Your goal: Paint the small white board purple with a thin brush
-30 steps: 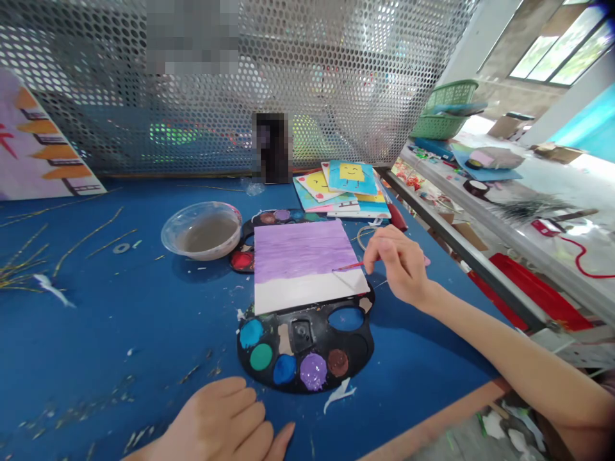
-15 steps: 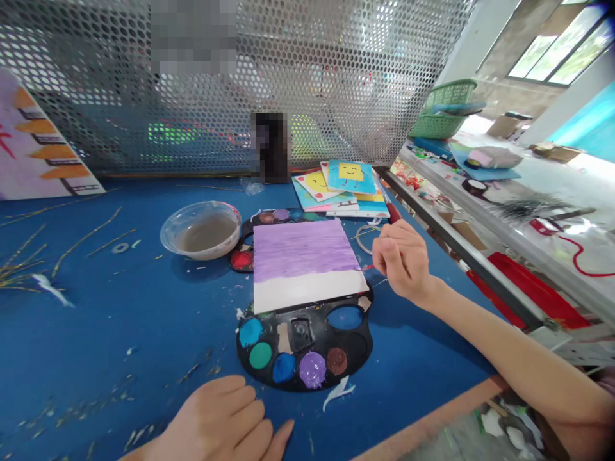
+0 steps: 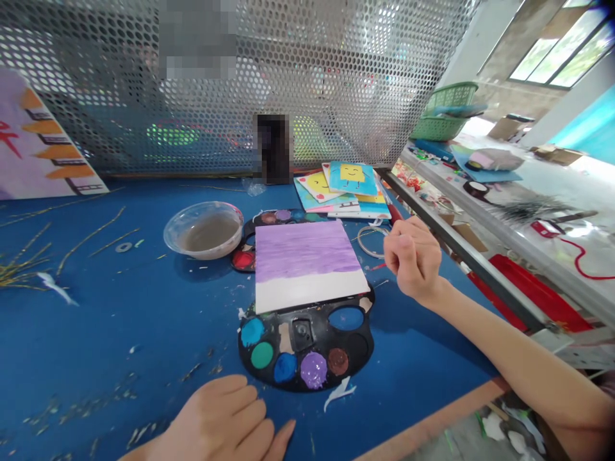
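The light, stiff card point(image 3: 303, 259) is best taken at its white strip point(image 3: 311, 291); a thin red brush point(image 3: 377, 267) is pinched by the right hand point(image 3: 412, 259), the left hand point(image 3: 216, 426) lying spread.

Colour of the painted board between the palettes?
Streaky lavender purple on the upper part of the board, white strip along the bottom; head view.

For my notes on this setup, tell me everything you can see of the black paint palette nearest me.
This black paint palette looks plastic and lies flat on the blue tabletop. Round wells hold teal, green, blue, purple and brown paint; one looks empty. An oval hole shows the table through it. Paint smears its surface, and a half-purple white card overlaps its upper edge.
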Action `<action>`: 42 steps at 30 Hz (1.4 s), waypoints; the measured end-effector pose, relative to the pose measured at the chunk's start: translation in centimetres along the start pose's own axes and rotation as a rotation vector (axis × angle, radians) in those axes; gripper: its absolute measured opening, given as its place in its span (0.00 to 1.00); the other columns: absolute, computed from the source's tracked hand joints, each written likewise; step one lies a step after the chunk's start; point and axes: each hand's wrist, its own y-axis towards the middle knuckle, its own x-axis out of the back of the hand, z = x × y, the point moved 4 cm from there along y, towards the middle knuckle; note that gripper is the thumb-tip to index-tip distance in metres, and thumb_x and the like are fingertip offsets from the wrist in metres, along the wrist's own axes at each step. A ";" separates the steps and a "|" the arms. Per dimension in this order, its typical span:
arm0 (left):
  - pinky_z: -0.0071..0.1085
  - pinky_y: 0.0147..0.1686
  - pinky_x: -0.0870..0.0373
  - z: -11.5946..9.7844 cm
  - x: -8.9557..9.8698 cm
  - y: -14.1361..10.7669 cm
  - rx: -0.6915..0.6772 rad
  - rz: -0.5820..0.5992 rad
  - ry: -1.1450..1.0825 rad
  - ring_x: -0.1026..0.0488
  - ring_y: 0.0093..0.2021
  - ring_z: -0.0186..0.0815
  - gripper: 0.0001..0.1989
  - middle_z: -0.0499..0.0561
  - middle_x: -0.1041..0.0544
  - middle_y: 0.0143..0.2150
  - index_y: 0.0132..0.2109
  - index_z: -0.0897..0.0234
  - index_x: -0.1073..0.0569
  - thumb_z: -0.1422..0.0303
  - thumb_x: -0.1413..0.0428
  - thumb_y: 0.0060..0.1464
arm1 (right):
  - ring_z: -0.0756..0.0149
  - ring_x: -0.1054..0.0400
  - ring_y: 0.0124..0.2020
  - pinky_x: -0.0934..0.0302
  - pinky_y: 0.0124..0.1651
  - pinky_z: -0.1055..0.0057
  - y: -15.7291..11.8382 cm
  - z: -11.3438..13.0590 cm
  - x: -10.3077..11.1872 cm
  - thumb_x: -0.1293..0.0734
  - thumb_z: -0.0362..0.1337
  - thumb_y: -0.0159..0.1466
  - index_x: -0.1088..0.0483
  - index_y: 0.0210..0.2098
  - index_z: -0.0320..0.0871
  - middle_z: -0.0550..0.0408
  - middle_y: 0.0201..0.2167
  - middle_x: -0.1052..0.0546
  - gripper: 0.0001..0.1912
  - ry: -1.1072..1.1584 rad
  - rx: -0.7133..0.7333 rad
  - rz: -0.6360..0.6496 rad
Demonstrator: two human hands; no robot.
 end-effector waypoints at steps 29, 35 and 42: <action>0.37 0.24 0.53 0.0 -0.1 0.0 0.004 0.037 0.000 0.44 0.20 0.34 0.16 0.45 0.38 0.17 0.22 0.62 0.36 0.78 0.46 0.57 | 0.66 0.38 0.30 0.45 0.41 0.62 -1.1 0.5 -2.8 0.49 0.45 0.74 0.31 0.26 0.45 0.56 0.25 0.26 0.26 0.320 -0.285 0.222; 0.37 0.23 0.53 -0.1 -0.1 0.1 0.004 0.036 0.004 0.45 0.20 0.34 0.17 0.45 0.38 0.17 0.21 0.62 0.36 0.77 0.46 0.57 | 0.68 0.39 0.28 0.47 0.42 0.63 -1.0 0.0 -2.9 0.50 0.44 0.74 0.33 0.24 0.44 0.58 0.23 0.28 0.26 0.282 -0.301 0.241; 0.37 0.23 0.53 0.0 -0.1 0.1 0.004 0.047 0.008 0.44 0.20 0.33 0.17 0.44 0.38 0.17 0.21 0.62 0.36 0.78 0.46 0.57 | 0.67 0.38 0.28 0.45 0.40 0.63 -0.9 -0.2 -2.6 0.51 0.46 0.74 0.34 0.23 0.44 0.55 0.23 0.29 0.28 0.345 -0.335 0.173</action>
